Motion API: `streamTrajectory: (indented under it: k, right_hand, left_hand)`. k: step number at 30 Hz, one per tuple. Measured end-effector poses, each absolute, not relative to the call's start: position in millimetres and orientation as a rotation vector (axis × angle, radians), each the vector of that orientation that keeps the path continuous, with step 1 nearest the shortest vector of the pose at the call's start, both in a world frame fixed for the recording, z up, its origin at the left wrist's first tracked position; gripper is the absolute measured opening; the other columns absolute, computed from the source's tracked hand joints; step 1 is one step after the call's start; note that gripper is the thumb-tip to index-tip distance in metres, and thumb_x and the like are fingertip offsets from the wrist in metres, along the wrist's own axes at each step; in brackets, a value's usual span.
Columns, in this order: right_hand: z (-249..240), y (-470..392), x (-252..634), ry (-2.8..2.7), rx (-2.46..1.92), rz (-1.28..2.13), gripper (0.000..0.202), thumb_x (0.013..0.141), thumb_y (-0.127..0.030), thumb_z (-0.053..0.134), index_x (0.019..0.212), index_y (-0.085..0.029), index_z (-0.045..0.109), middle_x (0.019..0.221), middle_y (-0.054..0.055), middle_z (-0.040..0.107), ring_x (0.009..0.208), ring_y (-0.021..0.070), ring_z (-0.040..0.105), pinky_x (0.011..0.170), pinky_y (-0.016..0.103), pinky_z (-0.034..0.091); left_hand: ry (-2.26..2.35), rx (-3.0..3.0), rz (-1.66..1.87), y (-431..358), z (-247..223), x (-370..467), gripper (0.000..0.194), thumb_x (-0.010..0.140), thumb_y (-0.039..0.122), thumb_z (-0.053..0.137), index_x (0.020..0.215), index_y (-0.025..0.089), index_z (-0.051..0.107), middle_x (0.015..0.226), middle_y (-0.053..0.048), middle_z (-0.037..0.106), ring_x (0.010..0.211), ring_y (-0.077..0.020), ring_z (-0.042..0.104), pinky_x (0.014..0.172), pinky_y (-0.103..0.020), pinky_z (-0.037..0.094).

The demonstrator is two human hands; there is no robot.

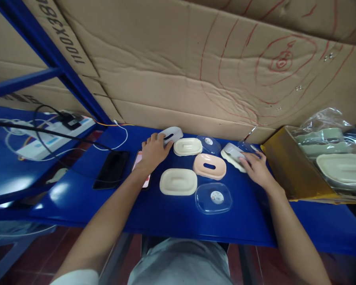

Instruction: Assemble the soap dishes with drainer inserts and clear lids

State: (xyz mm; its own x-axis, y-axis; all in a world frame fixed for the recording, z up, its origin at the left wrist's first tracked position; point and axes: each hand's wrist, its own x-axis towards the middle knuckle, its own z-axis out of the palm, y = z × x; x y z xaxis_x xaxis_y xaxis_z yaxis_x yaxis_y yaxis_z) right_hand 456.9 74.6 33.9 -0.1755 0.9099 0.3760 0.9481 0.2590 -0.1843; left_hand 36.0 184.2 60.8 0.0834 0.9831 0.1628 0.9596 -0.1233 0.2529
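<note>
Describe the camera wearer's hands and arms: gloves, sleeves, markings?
Left hand and right hand are bare: five-fingered, no gloves. No watch, bracelet, cable or marking visible on either forearm. Pale, near-white sleeve on the left arm, ending above the wrist; right sleeve out of frame. Small details too blurred to tell.

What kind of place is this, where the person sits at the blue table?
Probably a small workshop or packing station: plain blue metal-framed table, large brown cardboard sheets behind it, and an open cardboard box holding pale green and cream plastic parts.
</note>
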Motion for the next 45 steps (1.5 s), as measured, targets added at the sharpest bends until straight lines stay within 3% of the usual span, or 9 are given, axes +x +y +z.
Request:
streamTrajectory:
  k: [6,10,13,16,23,29,33,41,45]
  right_hand:
    - [36,74,457,-1.973,-1.681,-0.256,0.046,0.113,-0.053,0.037,0.124,-0.022,0.070,0.121,0.014,0.082,0.112,0.0322,0.074,0.108,0.052,0.043]
    - [43,73,453,-1.938,-1.684,-0.322,0.040,0.113,-0.048,0.043,0.127,-0.022,0.070,0.126,0.014,0.080,0.116,0.0326,0.073,0.109,0.052,0.039]
    - [46,74,452,-1.961,-1.703,-0.397,0.036,0.114,-0.042,0.046,0.131,-0.023,0.070,0.127,0.013,0.080,0.123,0.0325,0.071,0.111,0.054,0.035]
    - [40,77,457,-1.962,-1.760,-0.485,0.034,0.113,-0.033,0.044,0.133,-0.022,0.070,0.129,0.013,0.080,0.124,0.0321,0.070,0.111,0.055,0.034]
    - [29,80,469,-1.963,-1.804,-0.445,0.049,0.099,-0.010,0.041,0.137,-0.022,0.070,0.139,0.014,0.076,0.130,0.0344,0.065,0.108,0.056,0.036]
    - [31,76,441,-2.103,-1.581,-0.295,0.040,0.104,-0.017,0.046,0.135,-0.025,0.070,0.139,0.011,0.075,0.131,0.0336,0.065,0.109,0.055,0.037]
    - [29,72,418,-2.222,-1.438,-0.202,0.034,0.108,-0.020,0.046,0.131,-0.025,0.071,0.140,0.012,0.074,0.133,0.0322,0.064,0.108,0.053,0.040]
    - [29,69,397,-2.245,-1.370,-0.114,0.028,0.112,-0.028,0.050,0.131,-0.027,0.071,0.142,0.014,0.072,0.134,0.0324,0.065,0.107,0.053,0.044]
    - [36,61,388,-2.306,-1.341,0.004,0.036,0.113,-0.038,0.051,0.146,-0.029,0.063,0.153,0.014,0.065,0.142,0.0340,0.060,0.112,0.055,0.043]
  left_hand:
    - [1.948,2.324,0.470,188,52,39,0.050,0.109,0.048,0.051,0.148,0.018,0.059,0.152,-0.020,0.059,0.134,-0.0445,0.061,0.110,-0.058,0.047]
    - [1.736,2.457,0.474,187,47,43,0.049,0.108,0.048,0.053,0.151,0.023,0.058,0.167,-0.017,0.046,0.146,-0.0396,0.054,0.116,-0.056,0.045]
    - [1.512,2.578,0.526,185,44,43,0.053,0.111,0.048,0.048,0.155,0.020,0.053,0.175,-0.022,0.032,0.160,-0.0396,0.039,0.122,-0.061,0.038]
    - [1.471,2.591,0.576,184,42,43,0.055,0.113,0.045,0.040,0.158,0.016,0.049,0.176,-0.026,0.029,0.164,-0.0398,0.032,0.124,-0.065,0.034]
    - [1.500,2.627,0.625,181,51,44,0.053,0.110,0.027,0.034,0.159,0.016,0.049,0.172,-0.024,0.039,0.153,-0.0401,0.046,0.122,-0.062,0.036]
    - [1.513,2.669,0.604,172,63,49,0.049,0.106,0.029,0.052,0.153,0.018,0.055,0.154,-0.019,0.057,0.140,-0.0396,0.056,0.114,-0.056,0.044]
    - [1.831,2.477,0.599,175,64,49,0.037,0.099,0.027,0.067,0.135,0.019,0.064,0.140,-0.018,0.063,0.130,-0.0398,0.062,0.109,-0.052,0.050]
    - [1.760,2.430,0.571,175,65,51,0.019,0.103,0.027,0.058,0.116,0.020,0.070,0.115,-0.011,0.074,0.108,-0.0305,0.073,0.092,-0.040,0.056]
    - [1.326,2.554,0.404,165,72,51,0.029,0.108,0.039,0.055,0.125,0.021,0.070,0.128,-0.011,0.075,0.118,-0.0315,0.072,0.103,-0.043,0.053]
